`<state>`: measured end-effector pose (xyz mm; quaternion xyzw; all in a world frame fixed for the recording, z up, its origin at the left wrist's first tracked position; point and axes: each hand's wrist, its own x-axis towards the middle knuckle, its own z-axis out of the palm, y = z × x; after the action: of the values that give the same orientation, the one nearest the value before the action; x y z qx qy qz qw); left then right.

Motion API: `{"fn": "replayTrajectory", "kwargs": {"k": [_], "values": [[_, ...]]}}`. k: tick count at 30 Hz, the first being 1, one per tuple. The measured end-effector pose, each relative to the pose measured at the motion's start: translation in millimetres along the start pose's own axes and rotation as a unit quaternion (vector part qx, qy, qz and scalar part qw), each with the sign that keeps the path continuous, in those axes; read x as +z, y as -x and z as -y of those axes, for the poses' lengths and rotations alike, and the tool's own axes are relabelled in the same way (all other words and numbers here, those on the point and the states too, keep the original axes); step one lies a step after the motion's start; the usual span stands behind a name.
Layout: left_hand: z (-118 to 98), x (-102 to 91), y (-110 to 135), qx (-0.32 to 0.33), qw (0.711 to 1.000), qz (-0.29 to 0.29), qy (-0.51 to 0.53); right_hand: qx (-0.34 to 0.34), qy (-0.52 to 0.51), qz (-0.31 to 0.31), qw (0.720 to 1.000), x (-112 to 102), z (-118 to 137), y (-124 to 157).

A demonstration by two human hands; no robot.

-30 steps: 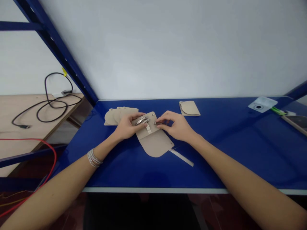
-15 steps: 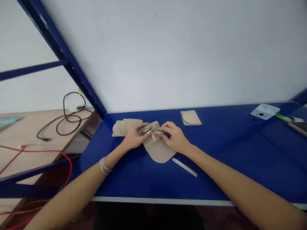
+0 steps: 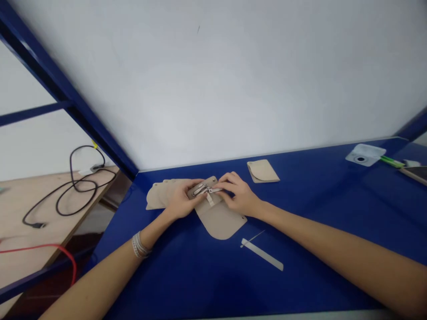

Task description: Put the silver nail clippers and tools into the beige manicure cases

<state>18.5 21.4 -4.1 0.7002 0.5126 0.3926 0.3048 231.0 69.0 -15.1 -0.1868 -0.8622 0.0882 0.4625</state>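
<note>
An opened beige pouch (image 3: 222, 220) with snap buttons lies on the blue table, its rounded flap toward me. My left hand (image 3: 183, 198) grips the pouch's upper left part, thumb on top beside silver metal tools (image 3: 199, 190) held there. Between thumb and fingers, my right hand (image 3: 238, 193) pinches a small silver nail clipper (image 3: 215, 190) over the pouch's upper part; its far end is hidden by the fingers. A pale strip (image 3: 265, 255) lies nearer me, with a thin metal pick (image 3: 256, 236) across its upper end. Several similar beige pouches (image 3: 156, 195) overlap beside my left hand.
A closed beige pouch (image 3: 263, 171) lies toward the wall. At the far right are a clear plastic piece with a dark round spot (image 3: 365, 154), a green item (image 3: 392, 162) and a phone-like object (image 3: 415, 173). A black cable (image 3: 78, 180) lies on the wooden table at left.
The camera view has shifted, so the table's contents sit lower in view. The thin pick across the strip now shows clearly. Both hands keep their grips, with little change between them.
</note>
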Motion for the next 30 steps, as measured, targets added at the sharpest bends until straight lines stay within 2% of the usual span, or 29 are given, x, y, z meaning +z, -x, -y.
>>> {"fn": "replayTrajectory", "kwargs": {"k": [9, 30], "values": [[1.0, 1.8, 2.9, -0.001, 1.000, 0.015, 0.025, -0.002, 0.027, 0.058, 0.998, -4.4, 4.5, 3.9], [-3.0, 3.5, 4.8, -0.010, 1.000, 0.003, -0.002, -0.025, 0.037, 0.050, 0.998, -4.5, 6.3, 8.2]]}}
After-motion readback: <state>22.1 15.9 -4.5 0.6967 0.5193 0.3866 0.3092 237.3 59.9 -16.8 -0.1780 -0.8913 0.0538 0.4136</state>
